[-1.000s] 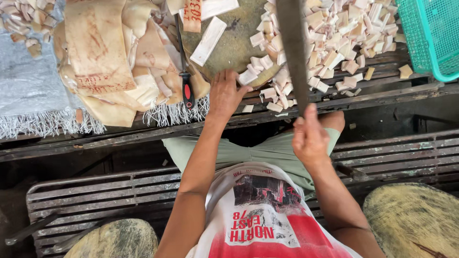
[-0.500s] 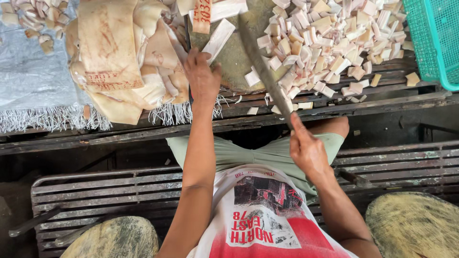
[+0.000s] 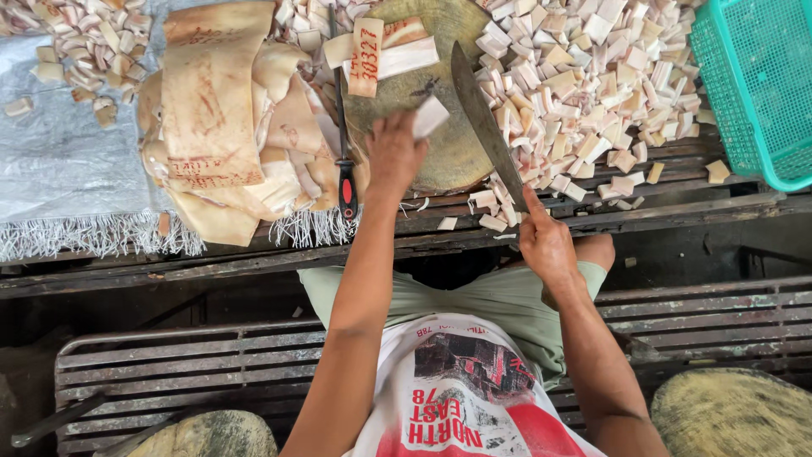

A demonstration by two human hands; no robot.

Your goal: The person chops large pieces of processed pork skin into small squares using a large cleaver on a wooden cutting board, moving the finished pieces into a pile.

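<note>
- Wooden bench point(image 3: 254, 254) of dark slats ran across the view, everything sat on it (person seated just behind, knees under its edge).
- Grey cloth point(image 3: 59, 169) with a fringed edge covered the left part of the bench.
- Stack of skin sheets point(image 3: 211, 110), pale tan with red stamp marks, lay on the cloth, left of the chopping block.
- Round chopping block point(image 3: 423, 93), worn wood, stood at centre top; two long pale strips point(image 3: 397, 51) lay across its far side, one with red stamping.
- Heap of cut pieces point(image 3: 584, 85), small pale squares, spread right of the block as far as the basket; a few spilled at the bench edge.
- Teal basket point(image 3: 761, 85), plastic mesh, sat at the far right, touching the heap.
- Smaller pile of pieces point(image 3: 85, 42) sat top left on the cloth.
- Cleaver point(image 3: 486, 127), long dark blade, was tilted up over the block's right edge, clear of the wood.
- Right hand point(image 3: 545, 245) was clenched around the cleaver's handle, near the bench edge.
- Left hand point(image 3: 393, 156) rested on the block, fingers pinching one pale strip piece point(image 3: 429, 116).
- Small knife point(image 3: 345, 161) with a red-and-black handle lay loose between the sheets and the block, just left of the left hand.
</note>
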